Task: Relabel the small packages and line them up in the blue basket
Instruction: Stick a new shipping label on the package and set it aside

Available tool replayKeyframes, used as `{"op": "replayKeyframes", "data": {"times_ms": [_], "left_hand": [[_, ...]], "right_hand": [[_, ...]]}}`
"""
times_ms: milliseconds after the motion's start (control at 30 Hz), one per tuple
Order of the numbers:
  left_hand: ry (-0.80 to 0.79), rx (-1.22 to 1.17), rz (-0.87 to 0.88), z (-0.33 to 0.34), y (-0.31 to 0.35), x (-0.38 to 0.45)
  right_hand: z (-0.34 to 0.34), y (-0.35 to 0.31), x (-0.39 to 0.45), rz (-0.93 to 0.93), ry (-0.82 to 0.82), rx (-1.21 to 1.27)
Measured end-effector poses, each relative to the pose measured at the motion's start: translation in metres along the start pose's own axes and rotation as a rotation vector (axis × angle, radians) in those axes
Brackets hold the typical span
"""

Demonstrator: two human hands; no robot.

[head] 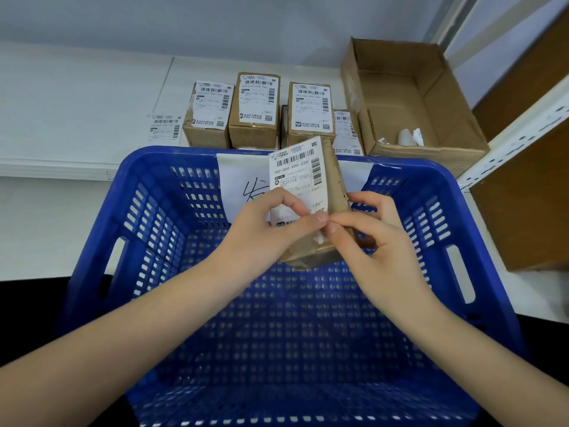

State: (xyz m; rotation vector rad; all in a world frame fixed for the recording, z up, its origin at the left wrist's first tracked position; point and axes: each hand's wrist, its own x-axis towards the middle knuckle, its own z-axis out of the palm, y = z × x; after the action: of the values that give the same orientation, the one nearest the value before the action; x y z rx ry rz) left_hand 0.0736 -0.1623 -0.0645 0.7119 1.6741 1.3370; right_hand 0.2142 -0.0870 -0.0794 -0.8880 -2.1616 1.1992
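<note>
Altogether five small packages show: four stand in a cluster on the white surface behind the blue basket [147, 229], and one is held up over the basket's far half. Of the four, the left package [209, 115], the tall middle package [255, 110] and the right package [311, 110] each carry a white shipping label on top; the fourth package [346, 131] is lower, just beside the open cardboard box [409, 97], partly hidden. One loose label sheet [163, 127] lies flat to the left of the cluster. The box holds a few crumpled white scraps [409, 137].

The held package [326, 229] tilts, its label [295, 171] facing the camera. The left hand [271, 232] curls round its lower left, thumb and forefinger pinching the label's lower edge. The right hand [369, 238] grips the package's right side, thumb tip meeting the left thumb on the front face, fingers wrapped behind. One handwritten paper sheet [237, 180] is stuck to the basket's far wall.
</note>
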Motion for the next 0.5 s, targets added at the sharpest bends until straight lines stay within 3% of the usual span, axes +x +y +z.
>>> {"op": "replayKeyframes", "data": {"times_ms": [500], "left_hand": [[0.050,0.060,-0.020,-0.0033,0.0041,0.0010]], "right_hand": [[-0.0023,-0.0001,0.0009,0.016,-0.010,0.035]]}}
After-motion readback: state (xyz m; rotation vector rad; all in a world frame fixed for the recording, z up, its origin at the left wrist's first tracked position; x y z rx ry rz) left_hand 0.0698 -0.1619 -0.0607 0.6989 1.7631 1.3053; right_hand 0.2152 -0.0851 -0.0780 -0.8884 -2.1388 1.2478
